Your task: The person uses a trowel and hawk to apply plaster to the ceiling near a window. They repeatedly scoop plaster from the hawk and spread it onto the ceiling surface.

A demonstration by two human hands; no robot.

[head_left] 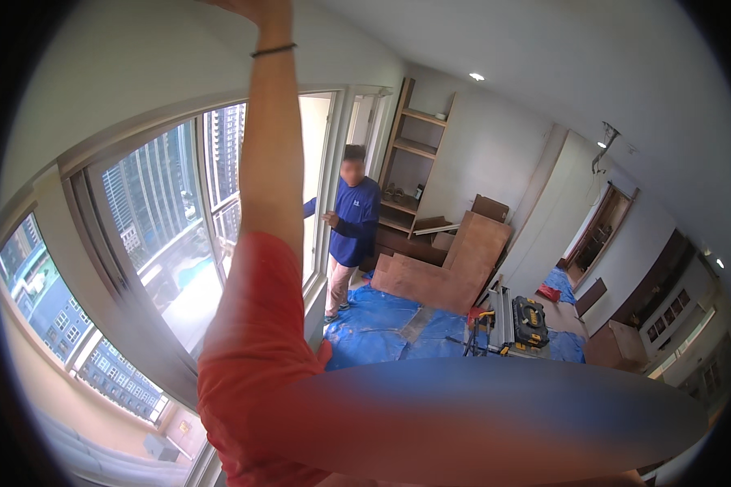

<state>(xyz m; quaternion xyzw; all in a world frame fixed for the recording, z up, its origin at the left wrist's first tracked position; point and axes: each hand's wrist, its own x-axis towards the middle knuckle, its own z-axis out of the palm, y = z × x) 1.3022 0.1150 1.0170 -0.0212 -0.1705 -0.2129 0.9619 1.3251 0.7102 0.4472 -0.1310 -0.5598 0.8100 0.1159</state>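
My left arm, in a red sleeve [252, 325] and with a dark band [274, 50] at the wrist, reaches straight up past the window. Only the base of my left hand [256, 10] shows at the top edge, against the pale wall [154, 57] above the window frame. Its fingers are cut off, so what it holds or touches cannot be seen. My right hand is not in view. A large blurred patch covers the lower middle of the picture and hides what lies there.
A person in a blue long-sleeved top [355, 219] stands by the sliding window [158, 219]. Blue sheeting [374, 325] covers the floor. Beyond are brown boards [418, 284], open shelves [417, 148], and a black-and-yellow tool case [530, 322] beside a metal-railed tool [502, 316].
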